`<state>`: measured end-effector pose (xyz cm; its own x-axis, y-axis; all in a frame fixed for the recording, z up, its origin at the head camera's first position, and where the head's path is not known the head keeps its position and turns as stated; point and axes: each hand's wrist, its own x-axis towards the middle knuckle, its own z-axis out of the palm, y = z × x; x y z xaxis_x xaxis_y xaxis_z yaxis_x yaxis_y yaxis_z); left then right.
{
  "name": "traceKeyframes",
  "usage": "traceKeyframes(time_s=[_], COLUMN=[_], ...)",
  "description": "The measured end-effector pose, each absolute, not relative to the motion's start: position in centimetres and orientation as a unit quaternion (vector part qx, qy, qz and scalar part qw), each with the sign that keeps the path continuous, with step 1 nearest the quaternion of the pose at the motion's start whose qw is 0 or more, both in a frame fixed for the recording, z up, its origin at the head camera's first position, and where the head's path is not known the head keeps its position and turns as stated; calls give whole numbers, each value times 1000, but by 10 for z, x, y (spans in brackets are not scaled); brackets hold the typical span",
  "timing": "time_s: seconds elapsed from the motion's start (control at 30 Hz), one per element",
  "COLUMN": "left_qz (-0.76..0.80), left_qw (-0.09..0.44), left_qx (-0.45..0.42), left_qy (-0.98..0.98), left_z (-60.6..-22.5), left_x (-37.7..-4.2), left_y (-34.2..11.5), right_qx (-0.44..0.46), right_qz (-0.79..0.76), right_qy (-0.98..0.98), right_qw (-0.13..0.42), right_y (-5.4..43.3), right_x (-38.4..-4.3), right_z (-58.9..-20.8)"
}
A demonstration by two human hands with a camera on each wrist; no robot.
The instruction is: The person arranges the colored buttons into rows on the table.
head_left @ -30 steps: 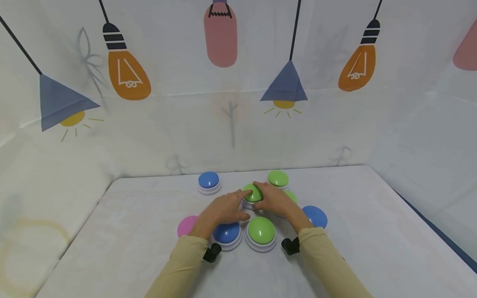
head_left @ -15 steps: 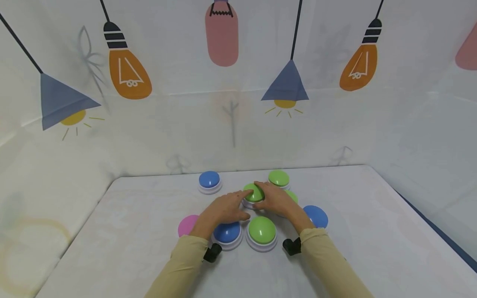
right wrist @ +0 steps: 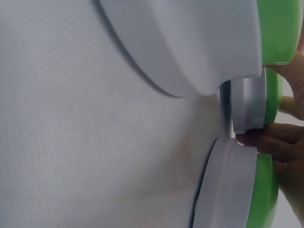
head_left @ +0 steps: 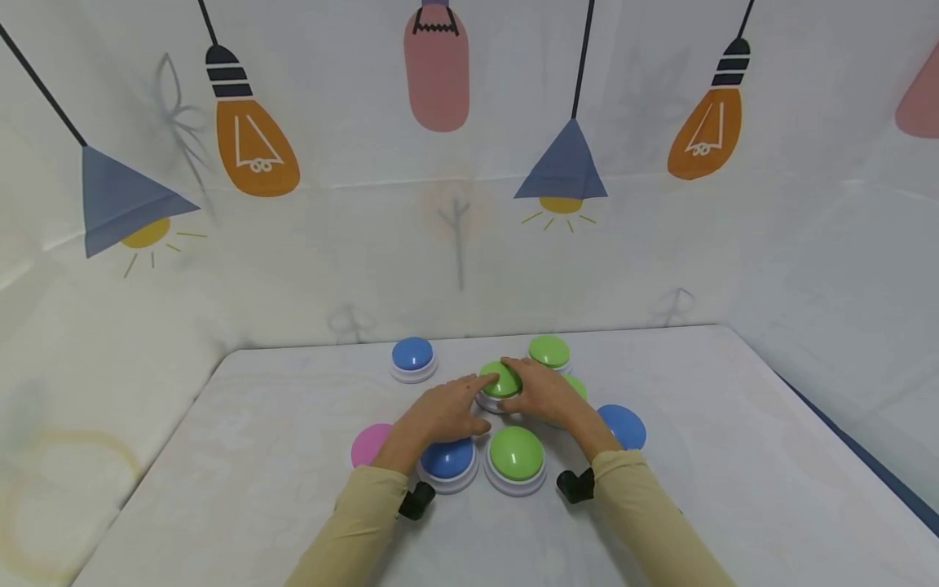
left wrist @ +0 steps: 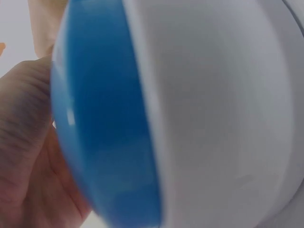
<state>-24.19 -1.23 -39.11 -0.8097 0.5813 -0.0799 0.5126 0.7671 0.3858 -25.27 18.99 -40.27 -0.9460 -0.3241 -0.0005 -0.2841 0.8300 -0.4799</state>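
Note:
In the head view, a green dome push button (head_left: 500,380) on a white base sits on the table between both hands. My right hand (head_left: 546,393) grips it from the right, fingers bent over its far side and thumb at the near side. From the left, my left hand (head_left: 438,410) reaches a straight finger to the dome, its thumb held apart. Below the left hand is a blue push button (head_left: 447,461), which fills much of the left wrist view and partly hides the hand there. A second green button (head_left: 516,455) stands nearest the person.
Behind stand a blue button (head_left: 412,355) and a green button (head_left: 548,350). Another green button (head_left: 575,386) is half hidden by the right hand. A pink button (head_left: 370,444) and a blue button (head_left: 623,428) lie beside the forearms. A printed white curtain (head_left: 330,244) rises behind the table.

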Motion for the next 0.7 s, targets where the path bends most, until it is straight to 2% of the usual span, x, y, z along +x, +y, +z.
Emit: traceKeyframes(time_s=[0.7], left_qz=[164], left_qw=[23], left_qx=[327], left_qy=[931], left_z=[-380], left_x=[-234], left_y=[-17], right_qx=[-184], right_qz=[-232], right_qy=[955], right_qw=[23], right_y=[193], right_x=[-241], right_z=[-381])
